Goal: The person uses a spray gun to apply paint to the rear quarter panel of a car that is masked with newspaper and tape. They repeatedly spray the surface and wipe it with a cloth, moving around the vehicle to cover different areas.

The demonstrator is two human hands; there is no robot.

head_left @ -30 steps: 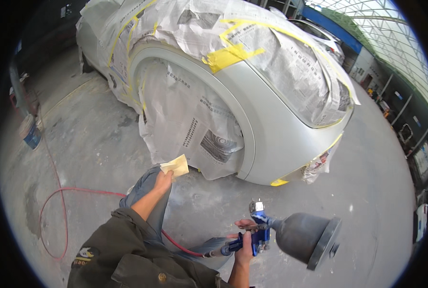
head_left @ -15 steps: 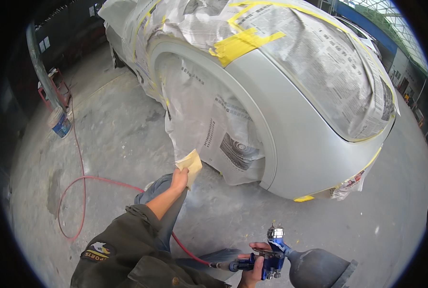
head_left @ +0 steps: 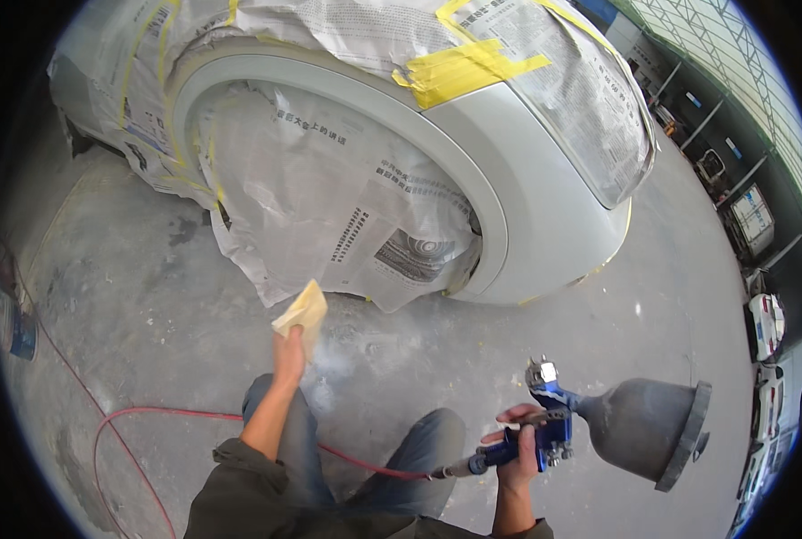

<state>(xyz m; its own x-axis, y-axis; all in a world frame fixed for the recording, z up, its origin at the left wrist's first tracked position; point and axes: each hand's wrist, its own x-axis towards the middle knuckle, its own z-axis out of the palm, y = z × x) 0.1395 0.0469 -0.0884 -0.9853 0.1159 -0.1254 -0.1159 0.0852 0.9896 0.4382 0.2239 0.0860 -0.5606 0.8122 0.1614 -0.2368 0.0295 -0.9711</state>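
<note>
My left hand (head_left: 290, 355) is closed round a folded pale yellow cloth (head_left: 304, 314), held over the floor just short of the papered wheel arch. In my right hand (head_left: 519, 452) is a blue paint spray gun (head_left: 555, 429), its handle gripped with fingers at the trigger. A dark grey cup (head_left: 639, 422) sticks out from the gun toward the right. The red air hose (head_left: 374, 467) joins the handle's lower end. Ahead stands a car's light grey body panel (head_left: 545, 193) with a curved arch trim (head_left: 347, 76). Newspaper (head_left: 302, 198) covers the wheel opening.
Yellow masking tape (head_left: 468, 72) holds more newspaper (head_left: 571, 81) over the car. Hose loops lie on the concrete floor (head_left: 176, 341) at left, near a blue bucket (head_left: 22, 328). Parked cars (head_left: 766, 328) line the far right side. My knees (head_left: 419, 449) are bent below.
My view has swung right and nearer the wheel arch. The cloth in my left hand now sits lower and further left in view; the spray gun appears higher and further right.
</note>
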